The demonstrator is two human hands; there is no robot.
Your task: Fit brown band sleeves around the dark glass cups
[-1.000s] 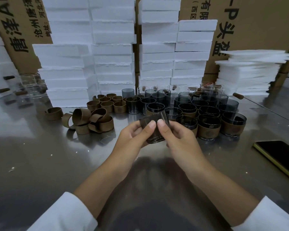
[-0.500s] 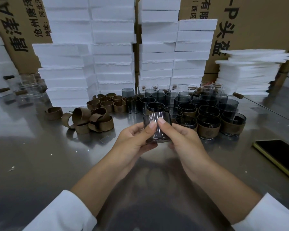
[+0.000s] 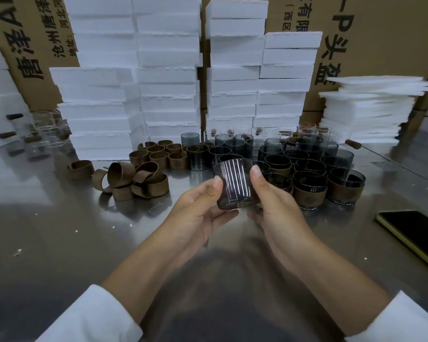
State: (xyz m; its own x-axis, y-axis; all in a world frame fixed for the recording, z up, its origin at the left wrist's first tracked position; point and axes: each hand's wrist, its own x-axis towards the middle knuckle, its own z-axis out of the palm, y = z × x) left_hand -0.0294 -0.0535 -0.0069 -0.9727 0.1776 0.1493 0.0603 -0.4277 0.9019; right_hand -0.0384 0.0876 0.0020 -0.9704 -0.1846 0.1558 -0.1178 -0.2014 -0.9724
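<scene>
A dark glass cup [image 3: 235, 185] is held upright above the steel table between both hands. My left hand [image 3: 198, 213] grips its left side with the thumb on the wall. My right hand [image 3: 274, 206] grips the right side, thumb near the rim. No band shows on the side of the cup facing me. Loose brown band sleeves [image 3: 136, 180] lie in a heap to the left, and more stand in rows [image 3: 163, 154] behind them. Several dark cups [image 3: 292, 154] crowd behind the hands; those at the front right wear brown bands [image 3: 309, 196].
White foam blocks [image 3: 166, 77] are stacked along the back in front of cardboard boxes [image 3: 381, 33]. Thin foam sheets [image 3: 371, 107] pile up at the right. Clear glasses [image 3: 45, 129] stand at the far left. A dark phone [image 3: 415, 233] lies at the right on the steel table [image 3: 59, 243].
The cup has turned from tilted, with its mouth toward the back, to upright, and both hands have shifted their grip to its sides and lifted it slightly.
</scene>
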